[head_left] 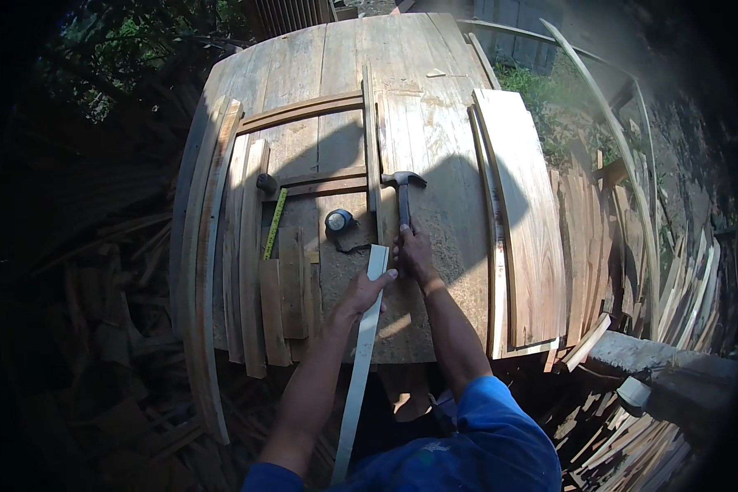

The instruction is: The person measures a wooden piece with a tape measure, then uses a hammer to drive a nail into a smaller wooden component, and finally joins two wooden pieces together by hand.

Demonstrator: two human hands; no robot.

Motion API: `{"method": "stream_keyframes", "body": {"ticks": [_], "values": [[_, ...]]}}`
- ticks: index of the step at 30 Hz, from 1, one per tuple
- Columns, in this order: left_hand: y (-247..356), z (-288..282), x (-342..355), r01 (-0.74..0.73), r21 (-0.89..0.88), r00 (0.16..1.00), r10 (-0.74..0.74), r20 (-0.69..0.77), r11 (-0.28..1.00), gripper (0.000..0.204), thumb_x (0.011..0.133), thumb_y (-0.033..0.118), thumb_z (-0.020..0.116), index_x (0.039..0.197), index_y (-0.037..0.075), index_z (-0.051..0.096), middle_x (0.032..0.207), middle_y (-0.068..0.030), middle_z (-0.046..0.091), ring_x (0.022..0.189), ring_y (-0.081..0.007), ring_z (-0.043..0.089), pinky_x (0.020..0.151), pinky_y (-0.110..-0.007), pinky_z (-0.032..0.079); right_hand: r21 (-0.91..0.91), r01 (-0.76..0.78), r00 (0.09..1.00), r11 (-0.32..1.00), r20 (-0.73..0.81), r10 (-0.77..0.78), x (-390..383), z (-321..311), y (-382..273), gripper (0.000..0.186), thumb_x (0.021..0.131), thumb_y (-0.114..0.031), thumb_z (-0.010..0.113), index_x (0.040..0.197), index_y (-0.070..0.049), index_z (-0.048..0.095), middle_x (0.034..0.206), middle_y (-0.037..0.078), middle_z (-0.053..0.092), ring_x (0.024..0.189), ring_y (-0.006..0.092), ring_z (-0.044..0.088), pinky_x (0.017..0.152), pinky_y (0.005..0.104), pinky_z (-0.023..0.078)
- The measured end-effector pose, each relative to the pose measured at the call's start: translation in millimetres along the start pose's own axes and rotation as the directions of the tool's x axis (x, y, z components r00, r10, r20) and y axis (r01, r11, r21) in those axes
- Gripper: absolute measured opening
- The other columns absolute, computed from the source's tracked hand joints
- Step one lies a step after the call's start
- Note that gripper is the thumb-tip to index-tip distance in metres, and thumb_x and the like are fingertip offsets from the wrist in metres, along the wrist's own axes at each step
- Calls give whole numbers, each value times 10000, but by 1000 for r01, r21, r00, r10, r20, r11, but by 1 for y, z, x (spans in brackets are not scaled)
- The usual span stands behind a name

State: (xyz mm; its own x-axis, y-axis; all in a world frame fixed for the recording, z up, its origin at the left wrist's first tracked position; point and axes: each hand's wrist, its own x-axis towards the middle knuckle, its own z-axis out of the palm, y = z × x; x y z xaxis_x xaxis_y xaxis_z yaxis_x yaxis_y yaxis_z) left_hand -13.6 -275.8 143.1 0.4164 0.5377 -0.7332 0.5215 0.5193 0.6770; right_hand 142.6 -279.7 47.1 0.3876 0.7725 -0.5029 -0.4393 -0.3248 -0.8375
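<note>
My left hand (364, 290) is wrapped round a long, pale wooden strip (358, 373), which runs from the table's near edge back toward my body. In my right hand (416, 256) is a claw hammer (403, 202), gripped by its handle, its metal head beside the upright of a wooden frame (372, 131). That frame has two cross rails joining the upright from the left. Just left of my hands lies a black round-bodied tape measure (339, 220). Farther left, a length of yellow measuring tape (275, 223) lies next to a dark cylindrical object (266, 183).
Long boards (201, 238) line the left side of the wooden table (434, 316), with short offcuts (291, 287) near its front. Wide planks (529, 221) rest along the right side. Scrap wood (623, 451) is piled on the ground, beside a concrete block (656, 361).
</note>
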Motion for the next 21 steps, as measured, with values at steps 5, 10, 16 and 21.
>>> {"method": "stream_keyframes", "body": {"ticks": [5,10,16,21], "values": [[5,21,19,-63,-38,997,64,32,997,602,939,296,677,1441,50,454,1098,-157,634,566,-177,615,450,-295,500,-442,312,923,841,-70,-379,24,-17,27,392,981,-163,486,1366,-112,542,707,56,580,529,162,576,491,343,486],[8,12,11,-123,-91,992,124,5,988,604,939,321,679,1445,60,480,1184,-173,642,539,-161,590,476,-285,501,-268,210,967,940,-84,-240,8,-1,10,351,967,-167,508,1297,-75,588,700,71,589,539,180,568,520,364,477],[14,8,11,14,19,997,-13,-73,1000,553,926,390,691,1325,16,607,1008,-141,700,519,-153,601,491,-315,498,-1,30,999,1000,-32,-30,-3,1,-6,352,1009,-166,472,1345,-90,545,681,23,541,540,131,547,498,299,481],[19,8,7,13,74,997,-7,-74,997,582,922,424,687,1226,-68,630,917,-129,700,501,-159,598,487,-333,490,-149,108,994,983,36,-104,8,-11,0,387,1015,-163,464,1391,-80,502,690,13,534,536,119,546,484,290,482]]}}
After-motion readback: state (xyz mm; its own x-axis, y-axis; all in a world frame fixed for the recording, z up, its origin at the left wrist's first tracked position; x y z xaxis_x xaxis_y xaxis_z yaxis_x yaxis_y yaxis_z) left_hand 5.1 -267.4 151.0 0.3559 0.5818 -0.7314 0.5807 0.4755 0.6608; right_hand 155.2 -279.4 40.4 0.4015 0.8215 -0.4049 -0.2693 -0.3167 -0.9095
